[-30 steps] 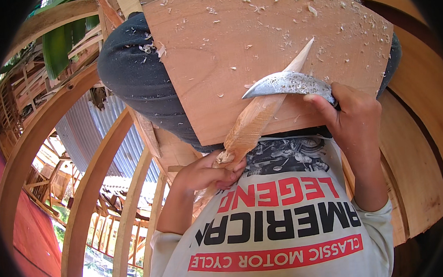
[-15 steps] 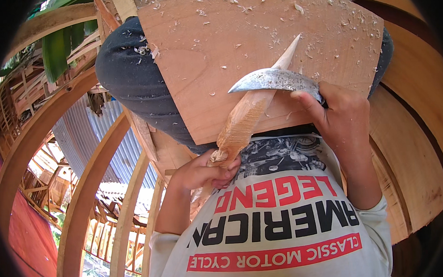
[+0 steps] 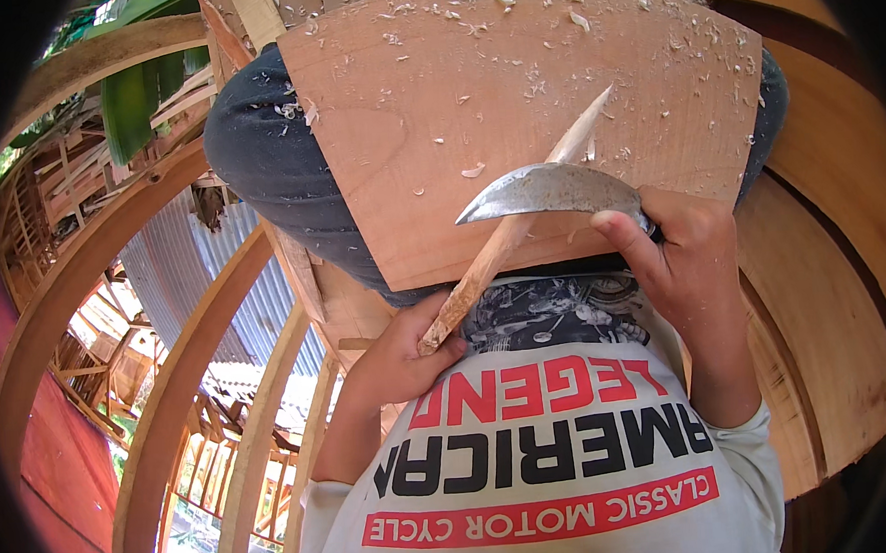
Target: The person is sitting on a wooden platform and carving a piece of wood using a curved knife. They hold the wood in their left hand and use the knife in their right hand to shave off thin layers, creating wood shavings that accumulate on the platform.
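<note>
My left hand (image 3: 399,357) is closed around the lower end of a pale wooden stick (image 3: 485,266), carved to a long point that slants up and to the right. My right hand (image 3: 691,259) grips a curved knife (image 3: 549,190) with a broad, sickle-like grey blade. Its handle is hidden in my fist, and my thumb presses near the base of the blade. The blade lies across the stick's middle, its tip pointing left. Beneath both is a flat wooden board (image 3: 388,179) resting on my lap.
Curled wood shavings (image 3: 578,19) are strewn over the board, mostly toward its far edge. My dark-trousered knee (image 3: 255,136) shows at the left. Curved wooden slats (image 3: 182,370) stand on the left, and wide wooden planks (image 3: 817,337) lie on the right.
The stick has been turned in my left hand, so a narrower face now shows. The knife sits slightly lower in view, still across the stick. A few shavings on the board have shifted.
</note>
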`<state>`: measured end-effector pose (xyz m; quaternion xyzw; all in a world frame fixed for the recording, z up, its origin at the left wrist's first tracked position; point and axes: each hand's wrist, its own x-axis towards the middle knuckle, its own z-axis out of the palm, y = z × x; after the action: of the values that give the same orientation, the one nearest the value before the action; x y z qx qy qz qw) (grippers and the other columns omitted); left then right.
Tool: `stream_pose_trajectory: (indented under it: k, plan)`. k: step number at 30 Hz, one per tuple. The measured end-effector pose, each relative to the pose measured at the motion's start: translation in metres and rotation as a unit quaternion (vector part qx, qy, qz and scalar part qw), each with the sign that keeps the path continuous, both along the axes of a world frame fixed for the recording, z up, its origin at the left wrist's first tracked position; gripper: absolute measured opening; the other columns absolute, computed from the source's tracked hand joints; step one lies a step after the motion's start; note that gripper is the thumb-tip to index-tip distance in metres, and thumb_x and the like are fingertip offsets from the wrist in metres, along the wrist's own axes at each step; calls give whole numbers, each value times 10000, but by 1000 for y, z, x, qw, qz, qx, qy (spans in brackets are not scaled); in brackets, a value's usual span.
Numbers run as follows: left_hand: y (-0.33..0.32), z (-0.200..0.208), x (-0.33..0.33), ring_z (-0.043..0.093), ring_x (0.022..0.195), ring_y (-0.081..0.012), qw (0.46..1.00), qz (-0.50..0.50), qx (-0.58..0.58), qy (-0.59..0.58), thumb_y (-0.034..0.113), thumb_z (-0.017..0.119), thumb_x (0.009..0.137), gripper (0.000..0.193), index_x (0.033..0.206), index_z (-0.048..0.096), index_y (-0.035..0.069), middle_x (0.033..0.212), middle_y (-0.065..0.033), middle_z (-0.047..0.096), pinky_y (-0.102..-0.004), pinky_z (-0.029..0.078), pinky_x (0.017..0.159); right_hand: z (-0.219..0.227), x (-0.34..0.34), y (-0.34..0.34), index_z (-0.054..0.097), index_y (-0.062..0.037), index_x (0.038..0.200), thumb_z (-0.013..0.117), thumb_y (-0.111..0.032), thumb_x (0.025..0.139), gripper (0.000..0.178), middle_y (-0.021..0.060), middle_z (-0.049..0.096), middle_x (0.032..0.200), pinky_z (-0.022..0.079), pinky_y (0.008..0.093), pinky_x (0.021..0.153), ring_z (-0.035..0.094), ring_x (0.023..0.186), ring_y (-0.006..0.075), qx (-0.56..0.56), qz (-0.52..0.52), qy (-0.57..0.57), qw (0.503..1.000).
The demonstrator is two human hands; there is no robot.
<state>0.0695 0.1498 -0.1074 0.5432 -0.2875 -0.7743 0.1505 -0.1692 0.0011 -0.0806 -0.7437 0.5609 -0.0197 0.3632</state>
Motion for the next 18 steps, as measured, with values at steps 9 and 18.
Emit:
stream_pose_trajectory:
  k: [9,18]
  plan:
    - [-4,20,-28,585,748,-414,985,-13,6,-172,29,613,792,238,980,470,5,773,-237,568,-378,451,683,-13,-14,-7,580,-3,597,698,-454,800,509,188,522,541,409,393,460,537,479,359,-78,-22,71,994]
    - [-1,26,-38,614,820,-441,961,-29,-54,-270,295,675,842,412,1003,430,5,822,-239,594,-431,471,667,1,-13,-3,554,-2,579,706,-428,799,503,189,516,536,408,413,459,537,477,358,17,21,-1,1000]
